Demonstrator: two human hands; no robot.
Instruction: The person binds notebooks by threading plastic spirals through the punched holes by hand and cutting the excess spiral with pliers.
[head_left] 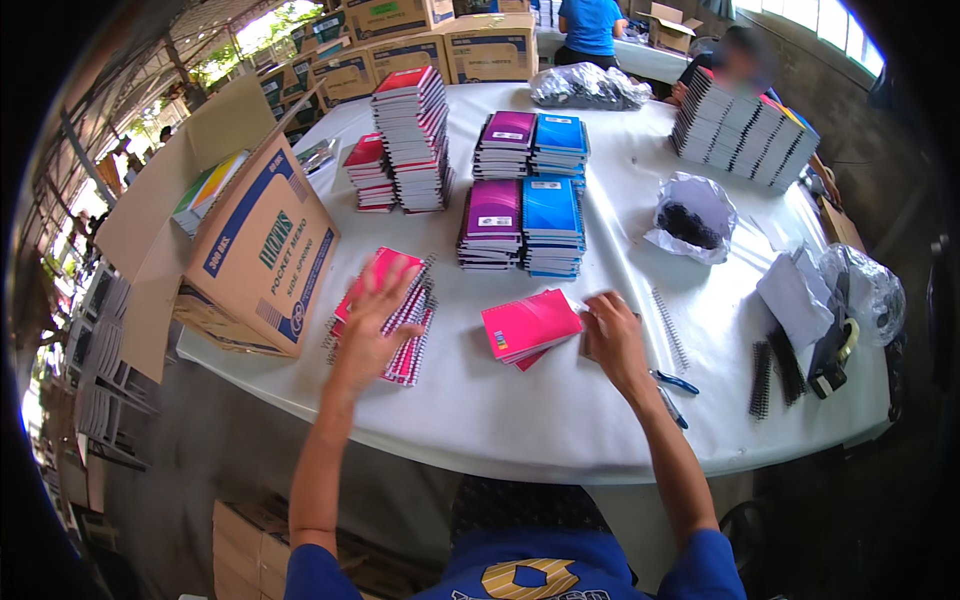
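My left hand (372,322) is open, its fingers spread over a pile of pink spiral notebooks (412,350) with white wire edges. Right of that pile lies a small stack of pink pocket notebooks (530,325), slightly fanned, with no spiral visible on it. Close to the right edge of this stack, my right hand (615,338) rests low over the table, fingers bent and apart, with nothing visible in them. A loose wire coil (670,328) lies just right of it, and blue-handled pliers (675,382) sit beside the wrist.
Purple notebooks (490,222) and blue notebooks (553,215) stand stacked in the middle, tall red stacks (415,140) behind left. An open carton (265,250) tilts at the left edge. At right are a bag of black coils (690,222) and a tape dispenser (835,370). A co-worker (735,65) sits opposite.
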